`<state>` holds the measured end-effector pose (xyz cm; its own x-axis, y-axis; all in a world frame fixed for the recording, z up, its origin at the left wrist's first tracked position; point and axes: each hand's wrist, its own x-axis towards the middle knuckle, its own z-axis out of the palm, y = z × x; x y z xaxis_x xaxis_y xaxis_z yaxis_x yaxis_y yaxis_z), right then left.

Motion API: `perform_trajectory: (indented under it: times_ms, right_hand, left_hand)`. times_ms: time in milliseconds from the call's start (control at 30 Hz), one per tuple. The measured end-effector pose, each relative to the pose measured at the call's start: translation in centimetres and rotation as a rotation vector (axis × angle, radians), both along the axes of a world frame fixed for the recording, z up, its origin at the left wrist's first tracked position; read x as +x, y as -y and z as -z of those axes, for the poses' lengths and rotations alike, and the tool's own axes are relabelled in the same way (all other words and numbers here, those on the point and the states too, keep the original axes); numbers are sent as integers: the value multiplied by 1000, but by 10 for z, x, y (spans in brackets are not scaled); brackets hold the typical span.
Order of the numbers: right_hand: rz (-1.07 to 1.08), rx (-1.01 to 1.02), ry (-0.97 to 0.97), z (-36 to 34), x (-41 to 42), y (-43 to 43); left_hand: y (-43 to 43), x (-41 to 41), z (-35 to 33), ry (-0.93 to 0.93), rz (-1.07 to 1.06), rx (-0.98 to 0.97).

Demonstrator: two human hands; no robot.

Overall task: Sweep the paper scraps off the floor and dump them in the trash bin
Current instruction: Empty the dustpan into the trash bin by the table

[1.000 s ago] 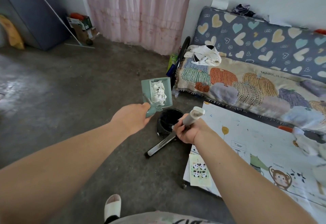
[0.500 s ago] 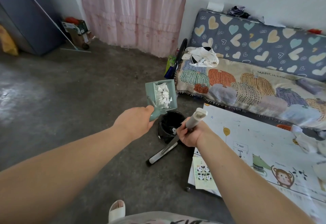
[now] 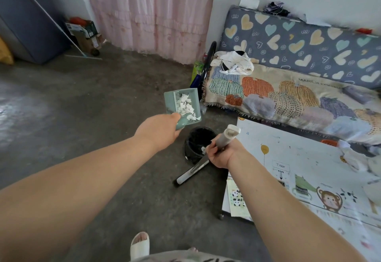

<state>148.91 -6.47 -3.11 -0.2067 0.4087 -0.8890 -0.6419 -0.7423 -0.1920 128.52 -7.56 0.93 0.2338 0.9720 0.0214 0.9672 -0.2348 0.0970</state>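
Holding a sage-green plastic dustpan [image 3: 181, 105] by its short handle, the left hand [image 3: 162, 132] has its fingers wrapped round that handle, though only the thumb side shows. The pan is in the air above the grey concrete floor [image 3: 92, 107]. Its hollow faces the camera, and the torn white paper scraps [image 3: 186, 107] lie heaped against its right wall and handle end. The small round black trash bin [image 3: 195, 140] stands on the floor just below and to the right of the pan, between the two hands. The right hand [image 3: 222, 154] grips the grey-and-white broom handle [image 3: 227, 136], fingers [image 3: 212, 148] curled tight round it. The shaft slants down across the bin's near side to the floor.

The sweeping for this load looks finished, so this seems to be the dumping step, with nothing tipped yet. The next move probably calls for carrying the pan over the bin's mouth and turning its open lip downward. The mouth looks no wider than the pan and the scraps are light, so a low, slow tilt would suit. The broom shaft may need drawing aside.
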Motion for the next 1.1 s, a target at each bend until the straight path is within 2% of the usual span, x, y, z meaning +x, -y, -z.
perform_trajectory:
  times_ms: [333, 833, 1100]
  right_hand:
    - [32, 19, 9, 3, 6, 9]
    - [163, -3, -45, 19, 32, 26]
    - [198, -5, -49, 16, 43, 33]
  left_hand:
    - [-1, 2, 1, -80, 107, -82]
    - [-19, 34, 26, -443, 548, -207]
    - [-6, 72, 23, -548, 606, -251]
